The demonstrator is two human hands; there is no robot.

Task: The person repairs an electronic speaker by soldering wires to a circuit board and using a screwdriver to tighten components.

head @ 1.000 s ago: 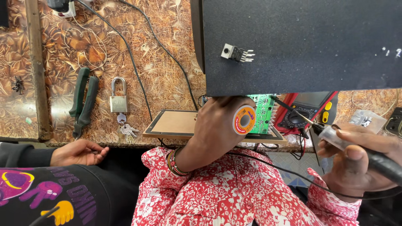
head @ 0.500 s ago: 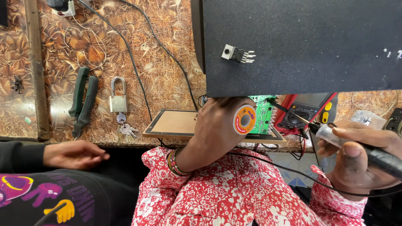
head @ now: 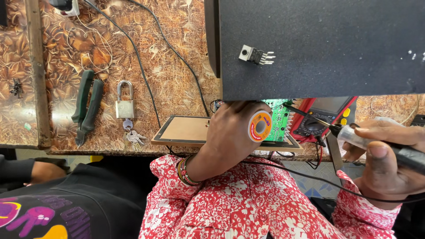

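My left hand (head: pixel 228 135) rests on a flat brown board (head: pixel 183 130) at the table edge and holds a small orange solder spool (head: pixel 259 126). Just right of the spool lies a green circuit board (head: pixel 280 118). My right hand (head: pixel 383 161) grips a soldering iron (head: pixel 358 138) whose thin tip points left, over the circuit board's right edge. A small black component with metal legs (head: pixel 254 55) lies on top of a big black box (head: pixel 323 44) behind the circuit board.
A red multimeter (head: pixel 325 113) sits right of the circuit board. Green-handled pliers (head: pixel 86 106), a padlock (head: pixel 125 104) with keys (head: pixel 133 137) and black cables (head: pixel 146 75) lie on the patterned table. Another person's hand (head: pixel 44 170) and dark sleeve show at the lower left.
The other person's hand at the lower left has drawn back below the table edge. My hands, the spool and the soldering iron have barely shifted.
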